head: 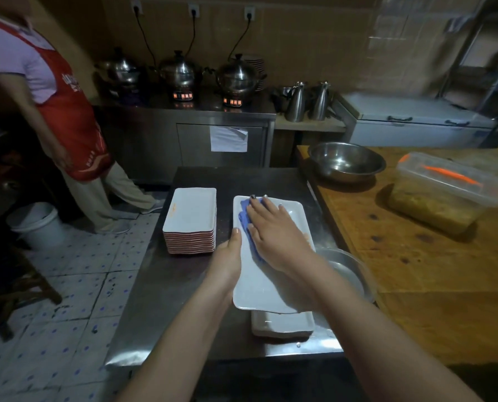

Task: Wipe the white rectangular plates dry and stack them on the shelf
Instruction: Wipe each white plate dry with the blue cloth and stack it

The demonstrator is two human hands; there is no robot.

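The right hand [273, 230] pressed a blue cloth [246, 220] flat — fingers spread — on the plate [266, 285], its long axis running away; the left hand [227, 262] gripped its left edge.

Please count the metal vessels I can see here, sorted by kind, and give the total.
Lidded pots on the back counter: 3
Jugs: 2
Bowls on the wooden table: 1
Basins beside the plate: 1
Total: 7

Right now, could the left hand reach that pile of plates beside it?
Probably yes. The left hand steadies the plate being wiped, and the stack of plates sits close on its left with nothing between.
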